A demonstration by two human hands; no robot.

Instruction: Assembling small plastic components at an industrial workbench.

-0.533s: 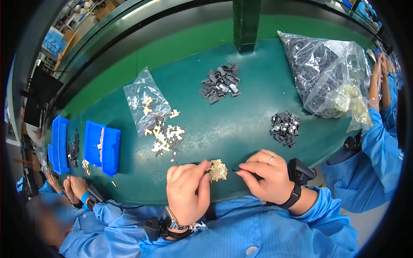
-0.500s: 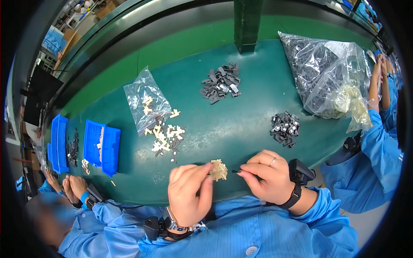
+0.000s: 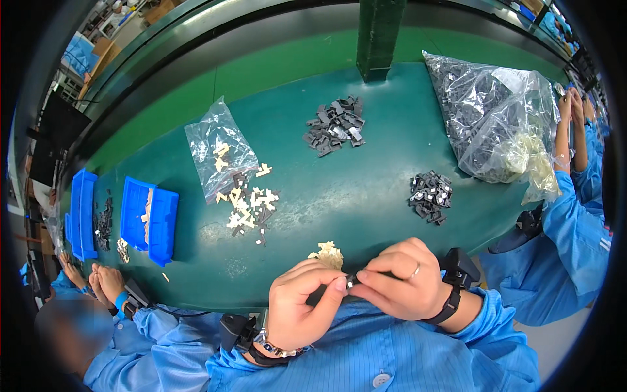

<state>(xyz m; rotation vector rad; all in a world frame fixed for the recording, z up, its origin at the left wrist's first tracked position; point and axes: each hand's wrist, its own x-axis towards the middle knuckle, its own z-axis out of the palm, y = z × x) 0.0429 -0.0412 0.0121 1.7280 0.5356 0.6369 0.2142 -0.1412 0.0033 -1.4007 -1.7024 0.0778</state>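
My left hand [image 3: 305, 304] and my right hand [image 3: 406, 279] meet just above the table's near edge, fingertips almost together. Between them is a small black plastic piece [image 3: 351, 281] with a pale spot on it. My right thumb and forefinger pinch it, while my left thumb and forefinger close on its left side. Whether a separate small part sits in the left fingertips is hidden. Right behind the left fingers lies a heap of small cream pieces [image 3: 328, 253]. A pile of small black pieces with pale faces [image 3: 431, 197] lies beyond my right hand.
Farther back lie a dark grey pile of parts [image 3: 335, 124] and a large clear bag of dark parts [image 3: 493, 114]. Mixed cream and black pieces [image 3: 248, 210] spill by a small clear bag [image 3: 221, 147]. Blue bins [image 3: 163, 228] stand left. Co-workers sit on both sides.
My left hand has moved right, away from the cream heap, to meet my right hand at the black piece. The right hand has shifted slightly left.
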